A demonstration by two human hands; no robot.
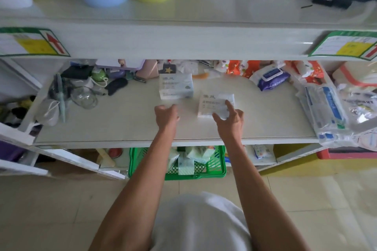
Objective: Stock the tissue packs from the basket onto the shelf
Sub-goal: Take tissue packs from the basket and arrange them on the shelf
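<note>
Tissue packs [212, 106]: two lie on the shelf [122, 126]; more wait in the basket [219, 166].
Rear pack [176, 88]: flat, printed face up, near the middle of the shelf and towards its back edge.
Front pack [210, 99]: flat, just right of the rear pack and closer to the front edge. The two are near each other but look apart.
Right hand [230, 118]: fingers spread and fairly straight. The index fingertip is on top of the front pack and the thumb is by its near edge. As far as the blur allows, it touches the pack and does not clasp it.
Left hand [166, 114]: over bare shelf just left of the front pack, fingers loosely curled, holding nothing.
Basket position: green with lattice walls, on the floor below the front edge of the shelf, partly hidden by both forearms.
Basket stock [185, 166]: pale green-and-white packs in a jumble; the count cannot be told.
Neighbouring goods: wet-wipe packet [271, 78] towards the back right; glass jar [84, 98] towards the left edge.
Step in hand: judged to be setting down or squaring up the front pack, with part of the stock not yet moved.
Next move calls for: lifting both hands off the shelf, reaching down under its front edge into the basket, taking a pack from the jumble, and laying it on the bare area beside the two already placed, lined up with them.
</note>
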